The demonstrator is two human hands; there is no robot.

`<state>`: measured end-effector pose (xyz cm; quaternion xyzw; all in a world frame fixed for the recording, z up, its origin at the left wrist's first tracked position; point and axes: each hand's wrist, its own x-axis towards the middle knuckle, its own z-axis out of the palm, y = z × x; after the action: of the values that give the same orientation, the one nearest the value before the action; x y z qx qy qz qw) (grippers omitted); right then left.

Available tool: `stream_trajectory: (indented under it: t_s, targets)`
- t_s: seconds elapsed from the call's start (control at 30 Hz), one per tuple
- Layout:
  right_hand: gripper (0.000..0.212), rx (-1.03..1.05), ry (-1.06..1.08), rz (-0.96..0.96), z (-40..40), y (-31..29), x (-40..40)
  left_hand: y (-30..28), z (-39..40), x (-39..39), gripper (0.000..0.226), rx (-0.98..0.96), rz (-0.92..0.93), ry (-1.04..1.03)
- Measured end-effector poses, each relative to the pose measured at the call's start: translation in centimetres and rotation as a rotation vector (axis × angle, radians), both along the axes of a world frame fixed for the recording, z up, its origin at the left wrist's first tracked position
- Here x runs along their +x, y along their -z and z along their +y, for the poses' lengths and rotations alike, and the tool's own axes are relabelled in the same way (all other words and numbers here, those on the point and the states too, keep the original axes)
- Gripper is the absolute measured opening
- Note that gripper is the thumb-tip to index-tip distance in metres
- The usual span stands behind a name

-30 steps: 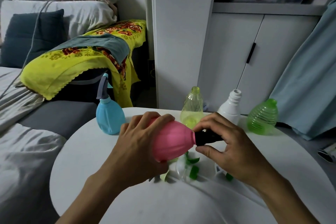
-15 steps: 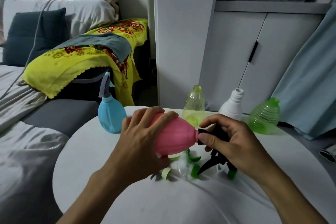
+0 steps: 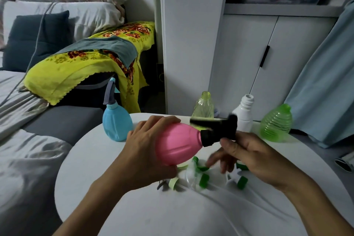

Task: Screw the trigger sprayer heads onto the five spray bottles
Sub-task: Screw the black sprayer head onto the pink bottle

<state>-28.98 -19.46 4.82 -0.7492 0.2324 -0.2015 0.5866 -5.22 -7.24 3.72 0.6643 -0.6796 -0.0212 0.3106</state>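
My left hand [image 3: 145,151] grips the pink bottle [image 3: 178,143], held tilted above the table with its neck to the right. A black sprayer head [image 3: 220,130] sits on that neck, nozzle uppermost. My right hand [image 3: 254,157] is just under the head: the thumb touches it, while the fingers are spread and blurred below. A blue bottle [image 3: 116,122] with its sprayer on stands at the left. Three bottles with bare necks stand behind: clear yellow-green [image 3: 204,107], white [image 3: 244,115] and ribbed green [image 3: 275,124]. Loose green-and-white sprayer heads [image 3: 203,178] lie beneath the pink bottle.
The round white table [image 3: 95,159] has its edge close at the left. A bed with grey bedding [image 3: 28,159] and a yellow floral blanket [image 3: 86,63] lies beyond it. White cabinets [image 3: 249,59] and a blue curtain [image 3: 325,82] stand behind the bottles.
The black sprayer head has turned on the pink bottle's neck, its trigger swinging from below to above. My right hand's fingers have come off the collar and spread underneath.
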Motion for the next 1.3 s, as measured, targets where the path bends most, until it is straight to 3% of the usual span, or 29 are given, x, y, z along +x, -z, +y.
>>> stream_trajectory:
  t_s: [0.13, 0.37, 0.5, 0.63, 0.73, 0.97, 1.2, 1.3]
  targets:
    - [0.042, 0.022, 0.075, 0.084, 0.7, 0.4, 0.8, 0.3, 0.0, -0.3, 0.1, -0.042, -0.067, -0.065]
    - [0.068, 0.051, 0.258, 0.001, 1.4, 0.6, 2.1, 0.5, -0.2, -2.0, 0.096, -0.133, -0.117, -0.179]
    - [0.071, -0.253, 0.486, 0.04, 1.8, 1.6, 2.6, 0.9, -0.3, -3.3, 0.096, -0.004, 0.188, -0.128]
    - [0.066, -0.071, 0.302, -0.14, 1.8, 1.8, 2.8, 1.2, -0.8, -5.0, 0.093, 0.195, 0.652, -0.035]
    - [0.062, -0.004, 0.217, -0.318, 1.9, 2.1, 3.3, 0.8, -1.0, -5.7, 0.094, 0.225, 0.879, 0.002]
    - [0.054, 0.252, 0.442, -0.578, 2.6, 2.1, 4.7, 1.1, -1.0, -6.7, 0.092, 0.169, 1.033, 0.054]
    - [0.069, 0.373, 0.51, -0.615, 2.9, 1.7, 4.8, 1.4, -0.9, -6.9, 0.086, 0.133, 1.054, 0.101]
    - [0.051, 0.309, 0.491, -0.573, 2.6, 1.5, 4.6, 1.7, -0.9, -7.2, 0.084, 0.159, 1.053, 0.117]
